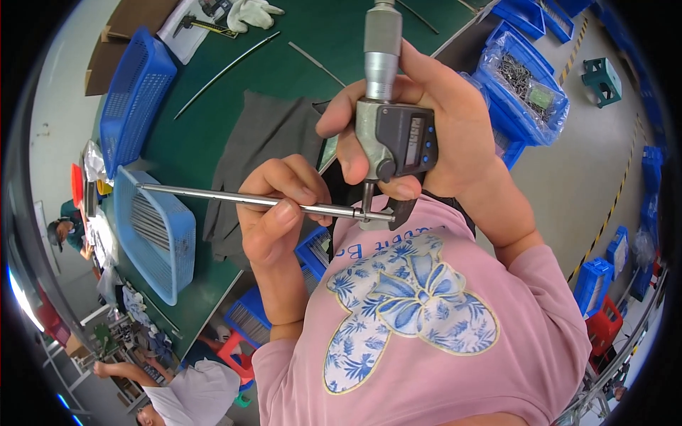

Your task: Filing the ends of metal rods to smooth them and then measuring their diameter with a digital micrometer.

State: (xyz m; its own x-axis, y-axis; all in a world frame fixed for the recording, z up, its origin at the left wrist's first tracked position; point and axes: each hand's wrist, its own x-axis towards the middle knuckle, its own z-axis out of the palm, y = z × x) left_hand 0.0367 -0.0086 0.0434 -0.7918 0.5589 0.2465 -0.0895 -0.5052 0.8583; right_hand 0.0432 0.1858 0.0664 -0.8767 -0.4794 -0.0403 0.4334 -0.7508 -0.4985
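A digital micrometer (396,135) with a grey barrel and a small display is gripped in my right hand (455,113), its barrel pointing up. Between the thumb and fingers of my left hand (280,202) lies a thin, shiny metal rod (213,193), held nearly level. The rod's right end sits in the jaw gap of the micrometer, by the spindle tip. Its left end reaches out over a light blue basket (186,245) that holds several similar rods (149,220).
A dark grey cloth (249,156) lies on the green table (213,42), near a loose rod (227,74) and a caliper (206,27). An upright blue basket (138,96) stands at the left. Blue bins with metal parts (522,82) are at the right. Other people work at lower left.
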